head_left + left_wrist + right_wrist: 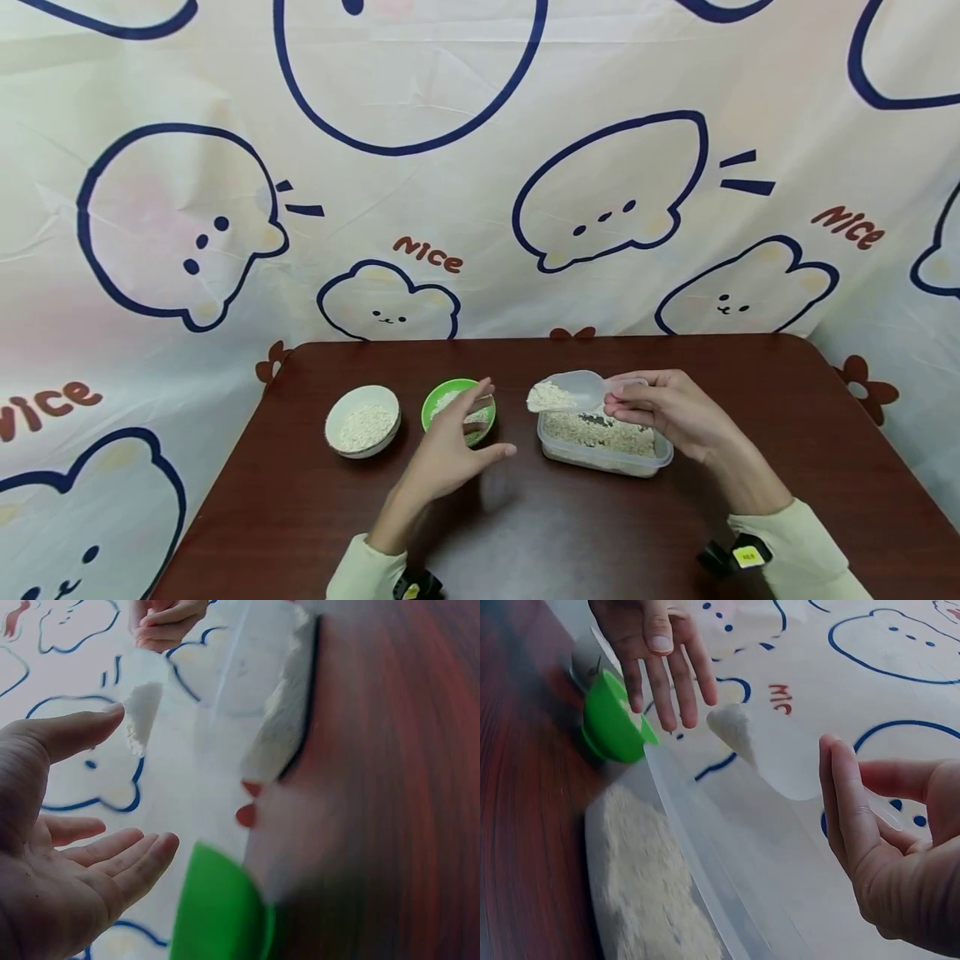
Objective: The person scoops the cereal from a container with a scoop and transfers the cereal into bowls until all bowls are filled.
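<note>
A translucent plastic scoop [590,388] with a heap of white, powdery grain at its front is pinched by its handle in my right hand [678,412]. The scoop is held over the clear rectangular container [600,463], which holds more of the pale grain. My left hand [444,457], fingers spread and thumb apart, hovers by the green bowl [609,724] and holds nothing. In the head view that hand partly covers the bowl, where white grain shows inside. The right wrist view has the scoop's loaded end pointing toward my left hand.
A white bowl [330,432] of white grain stands left of the green one on the dark brown table [285,517]. Behind the table hangs a pale cloth [480,192] with cartoon outlines. Each wrist wears a small black camera [742,554].
</note>
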### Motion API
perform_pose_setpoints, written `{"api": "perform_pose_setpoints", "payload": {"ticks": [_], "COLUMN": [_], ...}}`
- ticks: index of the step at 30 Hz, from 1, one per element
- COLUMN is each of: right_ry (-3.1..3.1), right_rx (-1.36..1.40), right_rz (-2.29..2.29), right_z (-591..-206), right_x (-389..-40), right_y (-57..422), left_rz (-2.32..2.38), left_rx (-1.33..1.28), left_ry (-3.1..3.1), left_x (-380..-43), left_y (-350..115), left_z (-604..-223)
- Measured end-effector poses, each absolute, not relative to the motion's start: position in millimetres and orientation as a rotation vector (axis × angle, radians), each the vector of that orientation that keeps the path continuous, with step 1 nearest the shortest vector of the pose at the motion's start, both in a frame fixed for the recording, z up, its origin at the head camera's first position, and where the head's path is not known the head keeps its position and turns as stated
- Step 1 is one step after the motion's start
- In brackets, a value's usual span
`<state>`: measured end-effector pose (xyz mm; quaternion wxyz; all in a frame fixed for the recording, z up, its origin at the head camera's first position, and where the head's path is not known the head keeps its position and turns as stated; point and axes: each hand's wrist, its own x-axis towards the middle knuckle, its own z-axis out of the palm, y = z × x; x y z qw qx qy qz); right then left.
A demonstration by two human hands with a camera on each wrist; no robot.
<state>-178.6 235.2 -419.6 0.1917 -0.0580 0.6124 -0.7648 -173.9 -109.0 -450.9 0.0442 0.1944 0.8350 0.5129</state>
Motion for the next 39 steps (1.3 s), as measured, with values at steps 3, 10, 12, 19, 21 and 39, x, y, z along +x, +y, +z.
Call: {"api": "perform_pose_setpoints", "payload": {"ticks": [3, 10, 12, 19, 21, 39], "right_ry": [1.703, 1.635, 1.614, 1.616, 1.619, 1.524], "right_rx": [-0.146, -0.178, -0.188, -0.191, -0.188, -0.158], "right_rz": [-2.142, -2.149, -2.152, -2.144, -2.139, -2.112], "right_z": [-418.5, -417.1, -416.5, -413.4, -413.2, -429.1], "right_x": [-184.9, -199.5, -203.1, -214.1, -216.9, -238.2], "right_y": [217.1, 176.4, 165.6, 121.1, 108.1, 10.9], "left_rz": [1.603, 1.621, 1.611, 1.624, 1.636, 1.569], "left_rx": [0.55, 0.489, 0.467, 0.359, 0.339, 0.167], "left_ry": [2.599, 2.678, 2.708, 2.761, 2.772, 2.893], "left_x": [-171.1, -165.8, -164.0, -155.9, -153.4, -143.6], "left_y": [-128.9, -174.3, -184.9, -216.3, -224.2, -266.2], "left_z": [-445.9, -437.7, -435.7, -434.1, -435.0, -436.6]}}
